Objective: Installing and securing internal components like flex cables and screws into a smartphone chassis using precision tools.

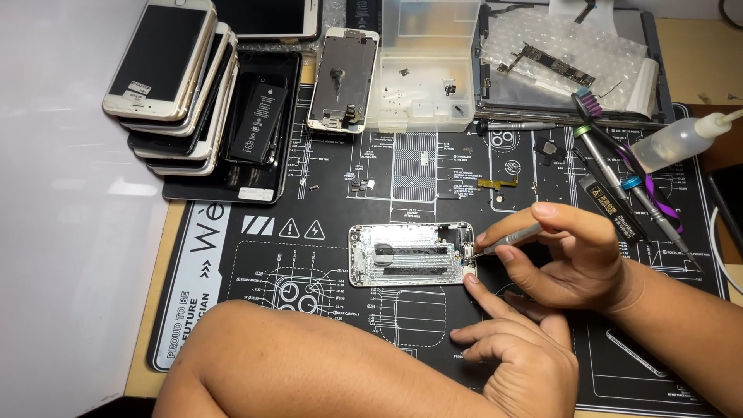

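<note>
Your right hand (569, 251) covers most of the thin grey screwdriver (512, 238) it pinches; only the shaft and tip show, and the tip meets the right end of the opened phone shell (410, 254), where the small parts are too fine to make out. Your left forearm crosses the bottom of the view and is cut off there. Your left hand (515, 344) holds nothing: its index finger is stretched out with the fingertip (470, 281) pressed at the shell's lower right corner, the other fingers loosely curled on the black work mat (325, 201).

There is one phone shell under your hands. It lies flat near the middle of the mat on the surface, long side across, silvery inside, with two dark strips and a round grey piece near its left end.

At top left a stack of about five phones (174, 77) leans sideways; the lower ones are mostly hidden. Beside it lie one black battery (259, 120) and one detached screen panel (343, 81) face down. One clear parts box (422, 66) sits behind. At right lie roughly four more screwdrivers (611, 174), one brush (588, 104), one squeeze bottle (681, 139), and a circuit board (546, 66) on bubble wrap.
</note>
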